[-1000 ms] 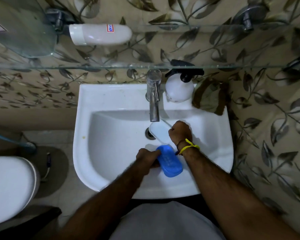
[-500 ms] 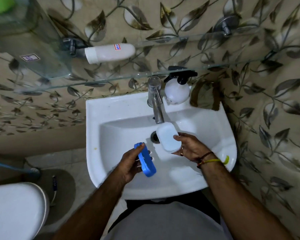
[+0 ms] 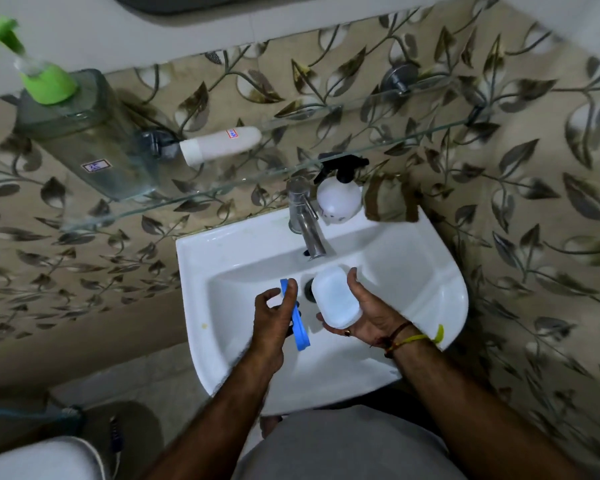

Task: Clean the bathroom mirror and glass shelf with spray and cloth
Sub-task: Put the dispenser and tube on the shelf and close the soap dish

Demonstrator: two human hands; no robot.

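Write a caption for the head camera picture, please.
Over the sink, left hand holds a blue lid, right hand a white box.

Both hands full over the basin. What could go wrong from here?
The left hand only pinches the blue soap-case half; it may slip into the sink.
The white bottle lies on its side on the glass shelf; wiping could roll it off.
The right hand holds the white soap-case half, so neither hand is free for the spray bottle.

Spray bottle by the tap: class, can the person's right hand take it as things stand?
Probably not yet: the right hand holds a white box. Nothing blocks the way to the spray bottle beside the tap, so freeing that hand should suffice.
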